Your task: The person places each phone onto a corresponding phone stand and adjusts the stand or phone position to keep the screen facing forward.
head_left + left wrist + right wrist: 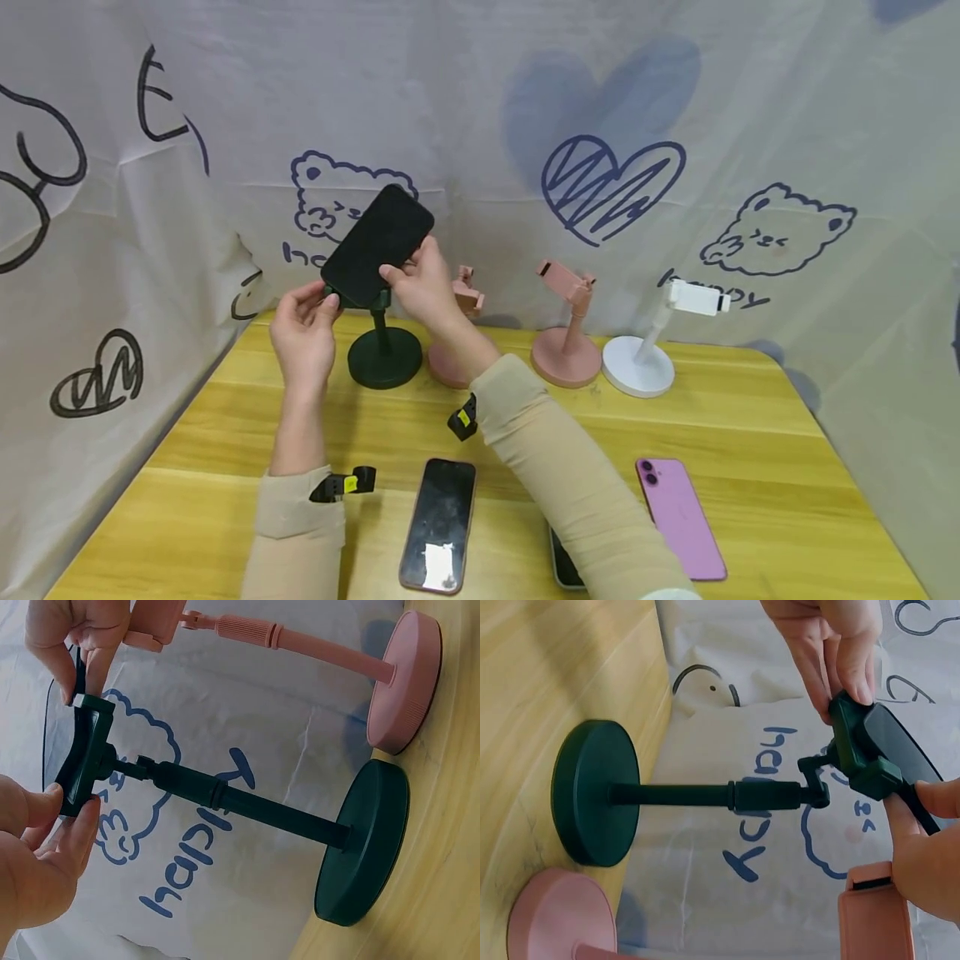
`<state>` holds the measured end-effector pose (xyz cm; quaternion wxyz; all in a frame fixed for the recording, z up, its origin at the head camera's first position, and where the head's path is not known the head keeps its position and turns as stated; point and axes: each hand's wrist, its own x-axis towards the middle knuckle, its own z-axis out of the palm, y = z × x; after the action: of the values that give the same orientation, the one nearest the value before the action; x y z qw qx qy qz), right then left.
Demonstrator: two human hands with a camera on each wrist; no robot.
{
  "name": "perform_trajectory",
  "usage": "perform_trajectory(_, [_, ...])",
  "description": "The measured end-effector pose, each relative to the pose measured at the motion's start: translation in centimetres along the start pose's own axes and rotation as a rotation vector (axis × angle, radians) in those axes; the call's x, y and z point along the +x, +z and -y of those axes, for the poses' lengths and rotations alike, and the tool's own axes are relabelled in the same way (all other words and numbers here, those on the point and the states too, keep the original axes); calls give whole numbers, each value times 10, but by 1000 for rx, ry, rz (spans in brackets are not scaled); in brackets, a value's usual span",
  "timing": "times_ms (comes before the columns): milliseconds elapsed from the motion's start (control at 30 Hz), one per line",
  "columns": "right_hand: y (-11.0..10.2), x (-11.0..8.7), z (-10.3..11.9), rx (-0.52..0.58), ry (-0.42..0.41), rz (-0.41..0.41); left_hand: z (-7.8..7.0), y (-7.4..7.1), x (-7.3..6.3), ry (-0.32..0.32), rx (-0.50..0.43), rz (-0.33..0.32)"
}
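A dark green phone stand [385,358] stands upright at the back left of the table. Its clamp [91,750] is pinched at one end between the thumb and fingers of my left hand [303,333]. With thumb and fingers, my right hand [423,283] grips the edge of a black phone [378,243], which is tilted and overlaps the clamp in the head view. In the right wrist view, the phone [907,746] lies along the clamp's front, with my right hand [930,855] close by the clamp's other end. My right forearm partly hides a pink stand [450,367].
Another pink stand [567,358] and a white stand [639,367] stand along the back right. In front lie a dark-screened phone [438,525], a purple phone [682,521] face down, and a phone [564,562] partly under my right sleeve. A drawn-on cloth [480,108] hangs behind the table.
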<state>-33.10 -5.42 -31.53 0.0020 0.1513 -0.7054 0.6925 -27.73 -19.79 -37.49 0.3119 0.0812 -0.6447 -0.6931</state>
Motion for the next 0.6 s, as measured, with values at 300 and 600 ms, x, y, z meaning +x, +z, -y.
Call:
perform_trajectory(300, [-6,4,2,-95,7,43,1,0,1,38,51,-31])
perform_trajectory(600, [-9,3,3,-130,-12,49,-1,-1,1,25,53,-45])
